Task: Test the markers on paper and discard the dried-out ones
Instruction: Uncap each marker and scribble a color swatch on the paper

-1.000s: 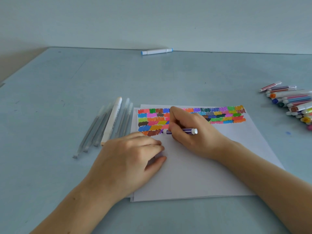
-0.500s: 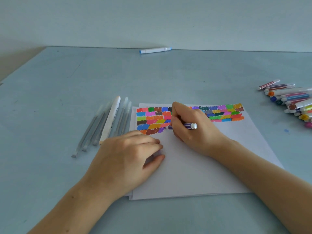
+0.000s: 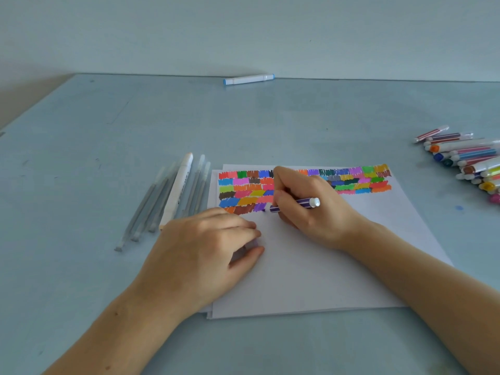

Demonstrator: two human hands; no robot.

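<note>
A white paper sheet (image 3: 311, 266) lies in front of me, its upper part filled with rows of coloured scribble patches (image 3: 243, 190). My right hand (image 3: 311, 209) grips a purple striped marker (image 3: 305, 203). Its tip touches the paper at the end of a purple patch in the lowest row. My left hand (image 3: 205, 250) rests on the sheet's left edge with fingers curled. A small pale cap (image 3: 253, 243) is pinched between thumb and fingers.
Several grey pens and one white marker (image 3: 177, 190) lie side by side left of the paper. A pile of coloured markers (image 3: 468, 161) sits at the right edge. A white marker with blue ends (image 3: 249, 79) lies at the far table edge.
My right hand made short strokes with the purple marker, and the purple patch in the lowest row grew slightly. The left hand stayed in place.
</note>
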